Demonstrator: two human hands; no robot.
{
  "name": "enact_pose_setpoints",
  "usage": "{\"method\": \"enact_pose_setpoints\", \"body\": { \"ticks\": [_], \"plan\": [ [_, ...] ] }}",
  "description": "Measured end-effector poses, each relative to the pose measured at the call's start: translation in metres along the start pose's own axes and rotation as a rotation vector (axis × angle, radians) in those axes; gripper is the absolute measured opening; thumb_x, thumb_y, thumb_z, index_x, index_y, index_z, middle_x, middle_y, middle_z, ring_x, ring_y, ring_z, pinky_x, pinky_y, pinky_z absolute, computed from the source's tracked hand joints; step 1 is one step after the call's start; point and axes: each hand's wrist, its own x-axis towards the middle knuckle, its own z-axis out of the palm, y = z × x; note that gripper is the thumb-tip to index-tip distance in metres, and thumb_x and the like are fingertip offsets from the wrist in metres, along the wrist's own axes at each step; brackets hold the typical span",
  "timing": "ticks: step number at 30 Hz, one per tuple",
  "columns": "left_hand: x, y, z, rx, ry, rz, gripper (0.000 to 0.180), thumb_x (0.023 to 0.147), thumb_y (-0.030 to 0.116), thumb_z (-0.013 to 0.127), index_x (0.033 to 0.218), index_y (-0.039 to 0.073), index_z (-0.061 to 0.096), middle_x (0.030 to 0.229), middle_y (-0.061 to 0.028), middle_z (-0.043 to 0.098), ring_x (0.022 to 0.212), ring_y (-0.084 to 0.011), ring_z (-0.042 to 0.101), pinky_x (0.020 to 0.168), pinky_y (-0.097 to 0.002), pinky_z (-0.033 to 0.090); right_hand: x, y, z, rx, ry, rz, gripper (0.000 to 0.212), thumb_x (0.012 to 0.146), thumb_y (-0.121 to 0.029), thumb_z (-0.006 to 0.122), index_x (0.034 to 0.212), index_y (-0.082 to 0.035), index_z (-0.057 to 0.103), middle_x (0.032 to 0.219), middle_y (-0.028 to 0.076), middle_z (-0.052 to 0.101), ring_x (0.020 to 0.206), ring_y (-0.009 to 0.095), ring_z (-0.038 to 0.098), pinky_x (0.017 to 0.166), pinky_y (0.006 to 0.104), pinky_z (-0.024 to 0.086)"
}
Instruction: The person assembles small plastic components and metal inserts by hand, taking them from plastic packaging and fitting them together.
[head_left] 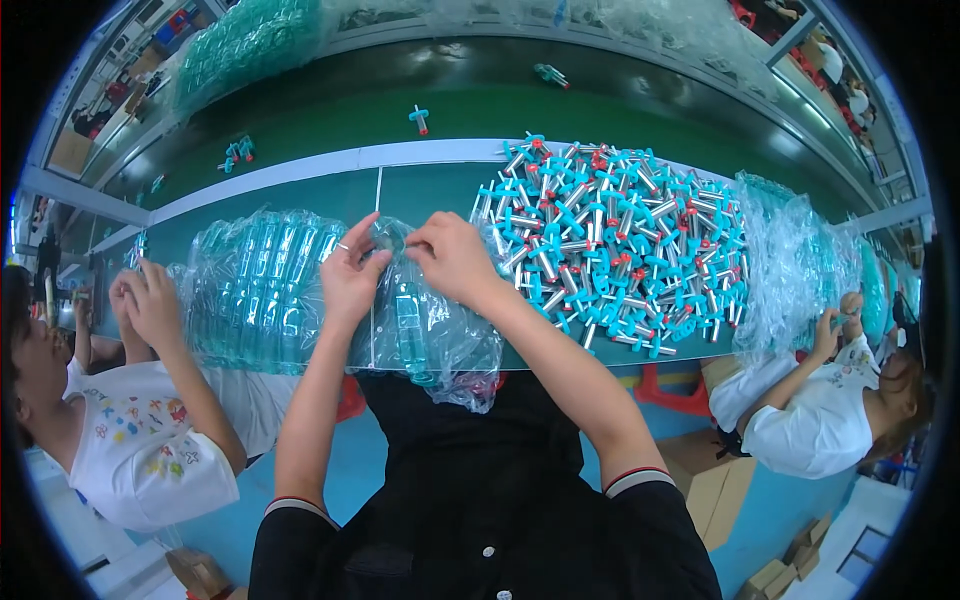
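R grip (458,258) is pinching clear bag (455,325) film; L grip (350,285) is showing thumb & index apart by the bag, can't tell if it's holding film. Bag's lying btwn & below both grips, overhanging worktop (310,196) edge, w/ teal tray (411,330) showing there. Bagged trays (265,275) are lying just left of L grip, pcs pile (620,245) right of R grip.

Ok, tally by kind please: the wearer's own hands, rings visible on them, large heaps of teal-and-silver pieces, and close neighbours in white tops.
Own hands: 2 (left hand, right hand)
Ring: 1
Large heap of teal-and-silver pieces: 1
White-topped neighbours: 2 (left neighbour, right neighbour)
Total: 6
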Motion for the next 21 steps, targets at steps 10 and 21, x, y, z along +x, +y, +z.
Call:
{"method": "enact_pose_setpoints", "body": {
  "ticks": [10,21],
  "plan": [
    [0.008,0.005,0.002,0.118,0.044,0.006,0.055,0.081,-0.005,0.075,0.134,0.002,0.061,0.098,-0.0023,0.064,0.089,-0.0103,0.061,0.083,-0.0245,0.051,-0.004,-0.004,0.007,-0.376,0.126,-0.302,0.007,0.07,-0.01,0.063,0.073,-0.004,0.061,0.084,0.011,0.059,0.085,0.031,0.058,0.074,0.0414,0.049],
    [0.004,0.001,-0.009,0.346,-0.028,0.078,0.051,0.092,-0.007,0.061,0.142,-0.001,0.052,0.09,0.0006,0.057,0.081,-0.0062,0.054,0.075,-0.0215,0.048,-0.006,-0.013,0.01,-0.523,-0.099,-0.288,0.015,0.076,-0.018,0.065,0.077,-0.006,0.073,0.093,0.01,0.066,0.108,0.032,0.057,0.092,0.0505,0.046]
  ]
}}
